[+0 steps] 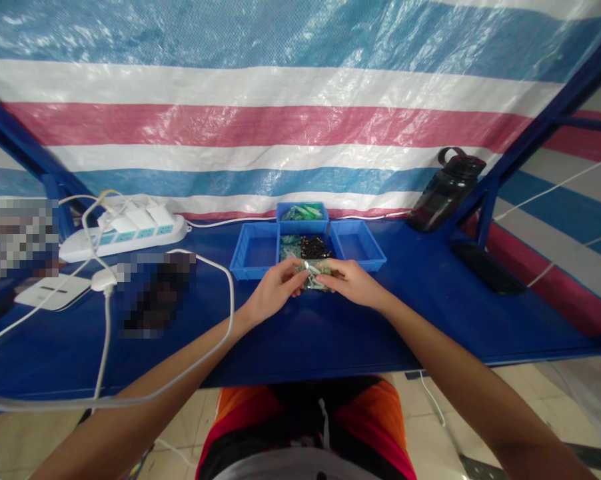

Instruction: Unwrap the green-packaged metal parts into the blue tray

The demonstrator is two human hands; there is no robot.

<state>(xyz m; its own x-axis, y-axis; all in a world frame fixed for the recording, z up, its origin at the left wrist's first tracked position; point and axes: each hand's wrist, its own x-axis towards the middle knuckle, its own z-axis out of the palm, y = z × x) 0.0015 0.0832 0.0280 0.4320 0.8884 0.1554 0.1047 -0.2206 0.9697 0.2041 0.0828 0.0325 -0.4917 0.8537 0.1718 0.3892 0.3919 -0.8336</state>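
My left hand (276, 288) and my right hand (351, 280) meet over the blue table (330, 333), in front of the trays. Both pinch a small clear plastic bag (314, 275) of little green parts, one hand at each side. Just behind the bag stands a middle blue tray (305, 248) that holds green parts and small black pieces. An empty blue tray (256, 250) sits to its left, another blue tray (358, 245) to its right, and a back tray (302, 212) holds green parts.
A white power strip (125, 233) with plugs and white cables (220, 320) lies at the left. A white flat device (53, 291) sits near the left edge. A dark bottle (445, 190) leans at the back right, with a black phone (485, 267) beside it. Striped tarp forms the back wall.
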